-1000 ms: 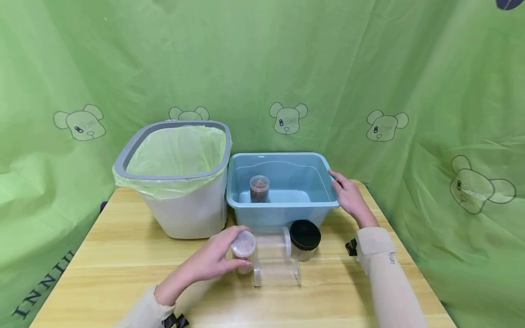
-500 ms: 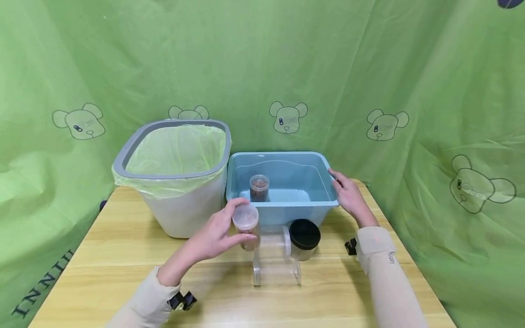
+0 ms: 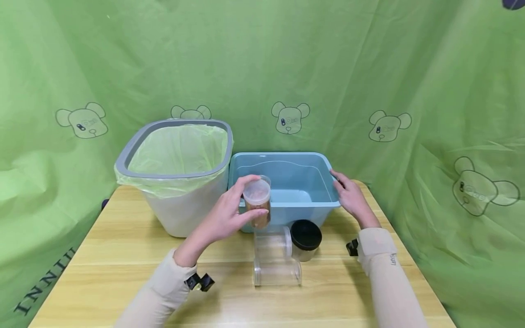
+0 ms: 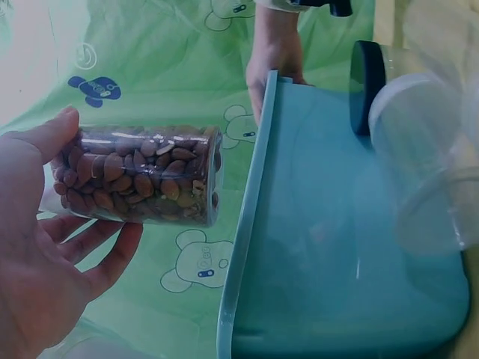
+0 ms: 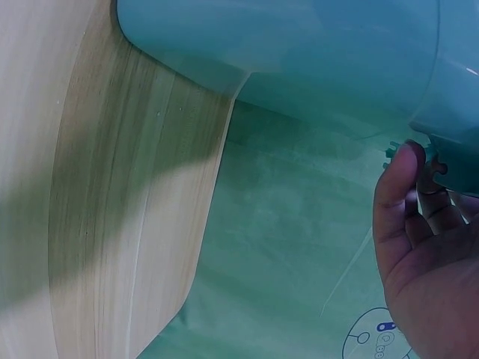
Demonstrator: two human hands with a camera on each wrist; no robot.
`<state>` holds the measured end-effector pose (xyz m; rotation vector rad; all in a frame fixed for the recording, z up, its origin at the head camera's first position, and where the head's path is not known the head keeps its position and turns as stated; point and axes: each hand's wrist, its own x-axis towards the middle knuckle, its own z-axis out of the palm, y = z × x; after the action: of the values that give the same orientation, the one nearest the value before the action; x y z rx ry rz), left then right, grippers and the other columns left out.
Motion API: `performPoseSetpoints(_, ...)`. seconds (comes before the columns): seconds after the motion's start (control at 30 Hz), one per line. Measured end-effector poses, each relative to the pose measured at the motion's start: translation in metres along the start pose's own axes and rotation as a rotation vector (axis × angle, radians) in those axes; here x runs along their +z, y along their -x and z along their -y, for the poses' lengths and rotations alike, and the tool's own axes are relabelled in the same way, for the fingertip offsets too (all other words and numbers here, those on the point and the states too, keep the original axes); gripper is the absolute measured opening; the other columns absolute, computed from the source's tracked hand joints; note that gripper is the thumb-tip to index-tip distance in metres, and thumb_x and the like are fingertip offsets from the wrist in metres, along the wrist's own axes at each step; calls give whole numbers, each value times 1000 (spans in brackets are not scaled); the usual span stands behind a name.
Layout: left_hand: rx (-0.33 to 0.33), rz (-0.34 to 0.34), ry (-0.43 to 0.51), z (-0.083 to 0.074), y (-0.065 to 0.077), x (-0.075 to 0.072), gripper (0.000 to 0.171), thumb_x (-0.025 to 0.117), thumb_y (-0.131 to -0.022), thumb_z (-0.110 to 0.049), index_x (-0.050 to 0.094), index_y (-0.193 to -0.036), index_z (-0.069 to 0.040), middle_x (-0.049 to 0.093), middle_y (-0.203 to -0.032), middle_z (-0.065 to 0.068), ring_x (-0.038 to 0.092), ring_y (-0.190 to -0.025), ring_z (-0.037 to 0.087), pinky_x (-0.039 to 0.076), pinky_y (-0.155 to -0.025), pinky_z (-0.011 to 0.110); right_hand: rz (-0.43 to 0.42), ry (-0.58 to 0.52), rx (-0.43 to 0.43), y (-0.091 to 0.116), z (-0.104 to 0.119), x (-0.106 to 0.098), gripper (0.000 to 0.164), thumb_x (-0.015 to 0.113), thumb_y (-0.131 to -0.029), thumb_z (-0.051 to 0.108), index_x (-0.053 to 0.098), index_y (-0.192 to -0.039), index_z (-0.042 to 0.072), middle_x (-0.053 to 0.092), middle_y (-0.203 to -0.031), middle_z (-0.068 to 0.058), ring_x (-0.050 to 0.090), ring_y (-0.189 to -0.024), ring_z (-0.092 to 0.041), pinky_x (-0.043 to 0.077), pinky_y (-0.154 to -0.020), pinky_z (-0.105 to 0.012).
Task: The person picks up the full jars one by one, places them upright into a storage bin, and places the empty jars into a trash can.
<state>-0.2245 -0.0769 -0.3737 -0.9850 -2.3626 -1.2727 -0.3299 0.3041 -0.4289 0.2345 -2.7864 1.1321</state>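
Note:
My left hand (image 3: 223, 216) grips a clear jar of almonds (image 4: 142, 176) by its whitish-lidded end, fingers on one side and thumb on the other. In the head view the jar is raised off the table, overlapping the near left rim of the blue basin (image 3: 303, 204). My right hand (image 3: 352, 198) holds the basin's right rim, fingers curled at the edge, as the right wrist view also shows. Behind the held jar, another jar in the basin is almost wholly hidden. Two clear jars, one (image 3: 271, 243) behind the other (image 3: 279, 273), lie on their sides before the basin.
A black-lidded jar (image 3: 306, 235) stands against the basin's front, right of the lying jars. Left of the basin is a white bin (image 3: 184, 216) with a grey rim and green liner. Green printed cloth (image 3: 246, 59) hangs behind the wooden table (image 3: 123, 255).
My left hand has lifted the almond jar from beside the lying jars, up and slightly right to the basin's front rim. My right hand has stayed on the basin's rim.

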Motion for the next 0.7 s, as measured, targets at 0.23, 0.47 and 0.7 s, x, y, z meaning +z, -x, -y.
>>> performPoseSetpoints(0.23,-31,-59,60,4,-21,3,72,81,-92,-22,38,-150,-17,62,-127,12,64,-111,24,56,-95,42,2,4,8,0,1,0,51,33,-113,27,35,-162,10,35,-161,-31,36,-146,-53,30,-119,-66)
performPoseSetpoints(0.47,-68,-111,77,11,-41,6,72,79,-93,-25,38,-152,-18,60,-132,14,62,-115,28,56,-95,47,-5,6,2,-1,-1,1,51,33,-113,27,35,-161,10,35,-162,-31,36,-146,-53,30,-119,-66)
performPoseSetpoints(0.7,-106,-146,99,18,-61,15,70,79,-93,-29,40,-152,-23,60,-134,12,60,-120,27,54,-99,52,2,3,7,-1,-2,1,51,33,-113,26,34,-162,10,33,-163,-31,34,-147,-54,29,-119,-67)
